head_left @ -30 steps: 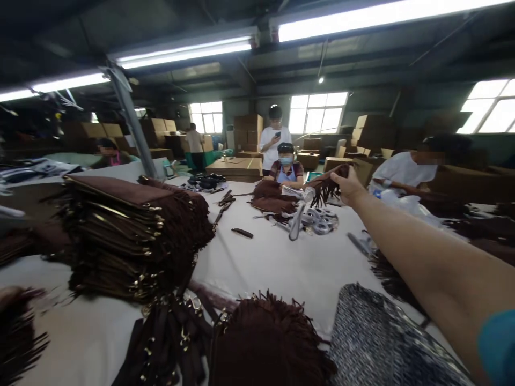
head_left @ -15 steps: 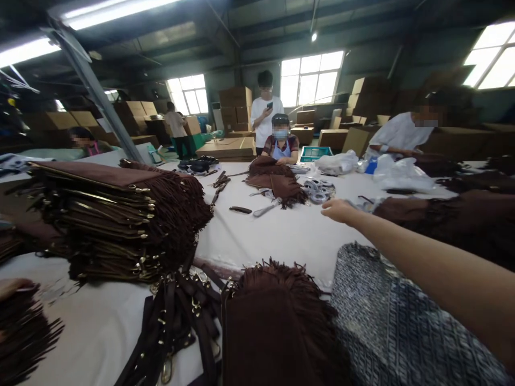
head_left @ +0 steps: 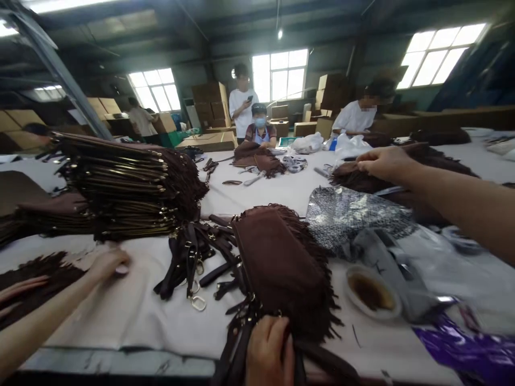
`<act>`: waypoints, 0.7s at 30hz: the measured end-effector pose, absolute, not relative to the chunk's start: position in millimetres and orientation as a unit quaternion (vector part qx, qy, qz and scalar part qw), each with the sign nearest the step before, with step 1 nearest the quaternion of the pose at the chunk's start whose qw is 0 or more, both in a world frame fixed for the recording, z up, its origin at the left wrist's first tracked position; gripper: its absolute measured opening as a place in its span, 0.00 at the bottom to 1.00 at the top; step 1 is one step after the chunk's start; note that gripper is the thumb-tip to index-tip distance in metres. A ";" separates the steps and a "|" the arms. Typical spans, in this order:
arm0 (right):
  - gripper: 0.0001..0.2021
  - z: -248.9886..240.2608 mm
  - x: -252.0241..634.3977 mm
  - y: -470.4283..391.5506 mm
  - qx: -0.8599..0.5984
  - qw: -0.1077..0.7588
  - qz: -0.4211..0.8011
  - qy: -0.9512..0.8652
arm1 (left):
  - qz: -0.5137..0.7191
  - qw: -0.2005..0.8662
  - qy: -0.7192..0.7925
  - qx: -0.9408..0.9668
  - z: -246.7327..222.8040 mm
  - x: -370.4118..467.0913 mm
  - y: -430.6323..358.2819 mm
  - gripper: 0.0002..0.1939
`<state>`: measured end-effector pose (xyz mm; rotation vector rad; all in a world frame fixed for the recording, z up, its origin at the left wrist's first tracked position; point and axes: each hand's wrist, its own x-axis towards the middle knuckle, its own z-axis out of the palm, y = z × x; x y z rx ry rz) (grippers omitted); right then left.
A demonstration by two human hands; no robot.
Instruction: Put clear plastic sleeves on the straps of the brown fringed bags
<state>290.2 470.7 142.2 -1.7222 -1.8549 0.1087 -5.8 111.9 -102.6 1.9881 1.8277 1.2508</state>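
Note:
A brown fringed bag [head_left: 273, 252] lies on the white table in front of me. My left hand [head_left: 269, 348] is closed at the bag's near end, round a dark strap [head_left: 241, 343]. Farther off on the right, my right hand [head_left: 382, 162] has its fingers pinched together above more brown fringed pieces [head_left: 350, 177]; what it pinches is too small to tell. Dark straps with gold-coloured clasps [head_left: 193, 252] lie left of the bag. Beyond them stands a tall stack of brown fringed bags [head_left: 120, 182].
At the left, another person's hand [head_left: 110, 262] and arm reach over the table. On the right lie a patterned silver-grey sheet [head_left: 354, 212], a tape roll [head_left: 372, 294] and purple plastic [head_left: 466, 348]. People are at the table's far side, with cardboard boxes behind.
The view has turned right and down. My left hand has come into view at the bag. My right hand is now over the brown pieces. The patterned sheet no longer covers the tape roll.

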 end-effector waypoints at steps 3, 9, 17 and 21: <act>0.16 151.2 271.0 383.6 -0.616 0.316 0.086 -0.716 | 0.425 0.129 0.605 0.661 -84.2 -10.8 92.1 0.22; 0.11 82.1 210.3 194.0 -0.466 0.189 0.319 -0.804 | 0.453 0.295 0.627 0.561 -64.1 -24.8 41.5 0.12; 0.11 -79.8 155.1 43.8 -0.497 0.072 0.441 -0.744 | 0.375 0.361 0.662 0.539 -78.3 -16.4 4.5 0.12; 0.13 -120.9 155.2 26.5 -0.499 0.140 0.421 -0.745 | 0.379 0.312 0.643 0.588 -88.4 -2.9 -6.8 0.19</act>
